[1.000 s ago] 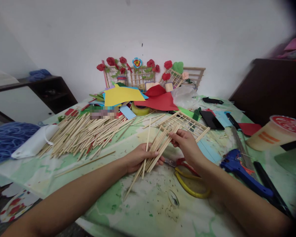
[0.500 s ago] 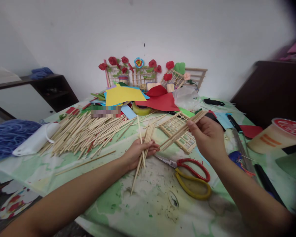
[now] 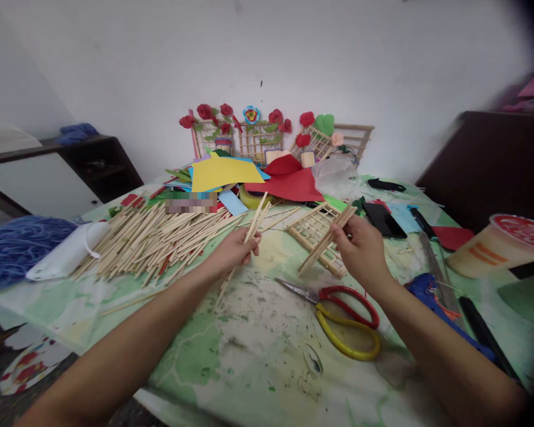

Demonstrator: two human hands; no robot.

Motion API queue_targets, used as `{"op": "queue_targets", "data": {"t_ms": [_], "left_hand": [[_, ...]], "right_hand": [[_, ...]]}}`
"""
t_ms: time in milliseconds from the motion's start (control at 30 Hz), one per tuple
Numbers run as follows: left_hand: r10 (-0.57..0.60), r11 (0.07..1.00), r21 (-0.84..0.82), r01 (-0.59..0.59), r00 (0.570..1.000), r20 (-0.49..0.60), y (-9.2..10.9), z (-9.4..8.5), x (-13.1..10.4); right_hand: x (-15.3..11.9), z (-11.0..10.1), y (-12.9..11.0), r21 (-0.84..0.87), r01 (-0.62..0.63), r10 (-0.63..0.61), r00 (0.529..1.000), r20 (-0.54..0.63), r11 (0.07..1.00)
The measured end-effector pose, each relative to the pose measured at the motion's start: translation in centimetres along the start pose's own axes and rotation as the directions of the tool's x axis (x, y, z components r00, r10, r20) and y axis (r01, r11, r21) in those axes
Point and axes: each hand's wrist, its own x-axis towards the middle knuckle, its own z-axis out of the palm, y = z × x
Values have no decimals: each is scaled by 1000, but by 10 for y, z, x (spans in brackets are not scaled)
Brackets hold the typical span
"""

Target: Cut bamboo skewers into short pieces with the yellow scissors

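Note:
A few pale wooden sticks (image 3: 258,218) are gripped in my left hand (image 3: 237,248), which is closed round them just right of a big loose pile of sticks (image 3: 160,243). My right hand (image 3: 359,240) pinches a small bundle of browner flat wooden sticks (image 3: 323,244), held slanting over a stick lattice (image 3: 309,228) that lies on the table. Below and between the hands lie scissors (image 3: 333,302) with one red and one yellow handle, their blades pointing left.
Coloured paper (image 3: 225,172), a tape roll (image 3: 253,198) and lattices with paper flowers (image 3: 260,139) stand at the back. To the right are a phone (image 3: 385,219), a knife (image 3: 434,261), a blue glue gun (image 3: 445,314) and a drink cup (image 3: 501,246). Blue yarn (image 3: 22,249) lies left.
My left hand has moved left and away with its sticks, toward the pile. The right hand has shifted slightly left, its bundle now tilted more steeply. The scissors stay put.

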Motion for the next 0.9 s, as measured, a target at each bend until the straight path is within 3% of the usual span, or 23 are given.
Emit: {"op": "queue_targets", "data": {"t_ms": [33,100,167,267,367,467,567,633,733,767,833,900], "left_hand": [[43,970,240,-36,999,-27,1,-6,1],[80,768,641,-12,994,-78,0,-17,3],[38,570,818,74,993,-116,-5,-22,5],[-16,461,877,132,990,-140,-16,-26,11],[7,422,896,140,988,-157,-23,-29,16],[49,375,918,129,986,-159,-17,-30,16],[208,401,916,5,973,-97,4,-18,18],[324,477,856,-198,945,39,22,0,23],[446,564,675,-476,863,237,47,38,39],[459,587,626,-513,848,265,53,51,45],[405,683,556,-474,879,252,62,72,56],[377,716,547,-434,900,221,67,83,62]], "right_hand": [[1,1,3,29,-17,17,1000,3,999],[2,2,7,121,-62,61,998,13,991],[3,4,9,253,-139,132,990,46,957],[4,5,8,476,-329,281,944,171,816],[6,3,6,642,-512,406,856,322,570],[10,-5,7,729,-578,440,798,411,366],[14,-14,8,769,-566,434,797,419,297],[17,-21,6,789,-548,430,806,407,278],[20,-30,1,814,-522,403,823,401,254],[20,-33,-1,819,-512,385,832,399,258],[21,-40,-5,828,-489,351,853,387,274],[22,-47,-9,839,-468,340,865,370,278]]}}
